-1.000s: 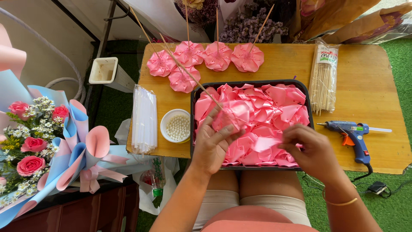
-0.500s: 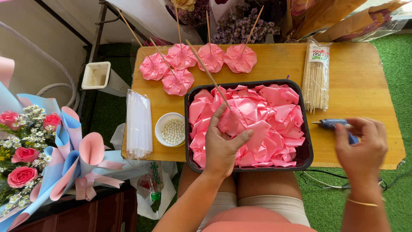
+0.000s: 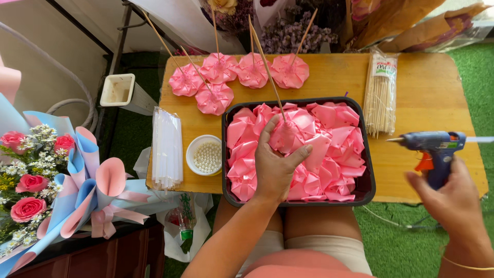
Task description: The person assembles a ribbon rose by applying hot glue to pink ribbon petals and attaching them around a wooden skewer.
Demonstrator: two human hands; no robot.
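left hand [image 3: 275, 167] pinching ribbon flower [image 3: 288, 136] on stick over tray [image 3: 368, 190]; right hand [image 3: 453, 198] gripping glue gun [image 3: 432, 149]; keep nozzle steady, flower still

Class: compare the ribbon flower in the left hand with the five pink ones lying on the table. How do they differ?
The flower in the left hand is held over the black tray, its stick pointing up; the five flowers lie flat on the table, untouched. The held one looks smaller and bunched; those are spread round. All are pink ribbon on sticks.
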